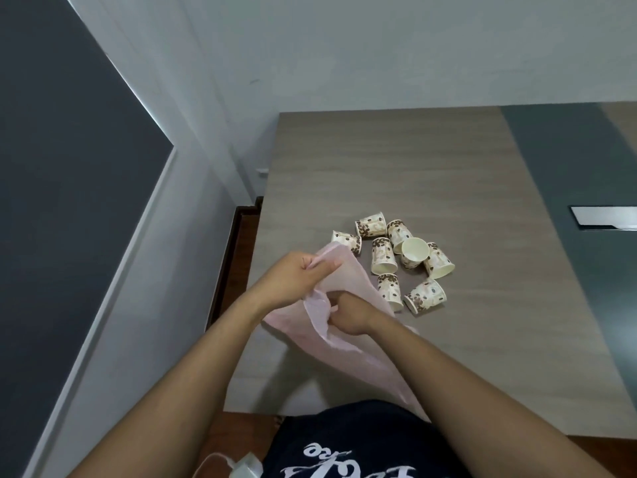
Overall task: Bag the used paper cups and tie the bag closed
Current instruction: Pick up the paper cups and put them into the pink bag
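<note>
Bag (348, 336) (pink) held diagonally, both hands (296, 281) gripping it, cups (396, 257) tipped beside

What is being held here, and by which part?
The pink plastic bag: the left hand pinches its upper edge, the right hand grips the film lower down. No cup is held.

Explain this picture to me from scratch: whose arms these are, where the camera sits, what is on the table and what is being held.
There is no machine here. The single picture comes from a camera worn on a person's head, looking down at their own bare arms. The left hand and the right hand both grip a thin pink plastic bag, apparently working its mouth open. On the wood-grain table lies a cluster of paper cups printed with coffee beans, most tipped on their sides. None is in the bag yet, as far as the view shows.
</note>
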